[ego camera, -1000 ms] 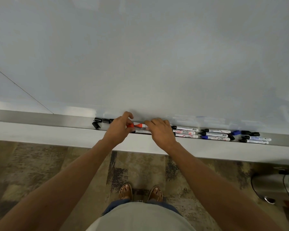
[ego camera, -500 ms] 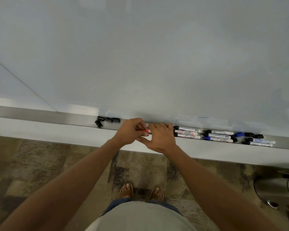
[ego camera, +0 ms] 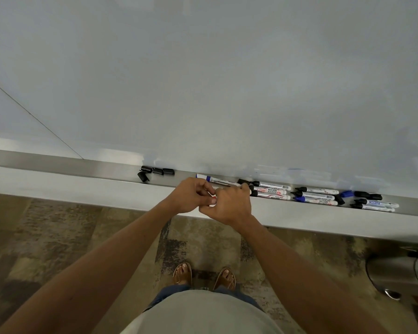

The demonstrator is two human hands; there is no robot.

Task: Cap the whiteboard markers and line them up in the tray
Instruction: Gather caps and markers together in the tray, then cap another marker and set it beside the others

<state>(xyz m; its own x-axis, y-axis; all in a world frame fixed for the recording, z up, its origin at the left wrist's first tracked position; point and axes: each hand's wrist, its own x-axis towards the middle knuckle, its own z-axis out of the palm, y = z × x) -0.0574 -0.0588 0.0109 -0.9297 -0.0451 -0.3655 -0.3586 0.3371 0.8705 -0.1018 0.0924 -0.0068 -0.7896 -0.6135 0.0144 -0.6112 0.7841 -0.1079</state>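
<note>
A long metal tray (ego camera: pixel 58 163) runs under the whiteboard. My left hand (ego camera: pixel 191 197) and my right hand (ego camera: pixel 231 204) meet just in front of it, both closed around a red marker (ego camera: pixel 213 197) of which only a small red bit shows between the fingers. Behind my hands a blue-banded marker (ego camera: pixel 211 178) lies in the tray. To the right lie several markers (ego camera: pixel 272 190), more markers with black and blue tips (ego camera: pixel 316 196), and two markers at the far right (ego camera: pixel 374 204). Several loose black caps (ego camera: pixel 157 171) lie at the left.
A loose blue cap (ego camera: pixel 347 194) and a black cap (ego camera: pixel 368 195) lie between the right marker groups. The whiteboard (ego camera: pixel 203 80) fills the upper view. A metal bin (ego camera: pixel 401 273) stands on the carpet at the lower right, near my sandalled feet (ego camera: pixel 204 276).
My hands lifted the red marker out of the tray and drew together in front of it. The blue-banded marker behind them has come into view.
</note>
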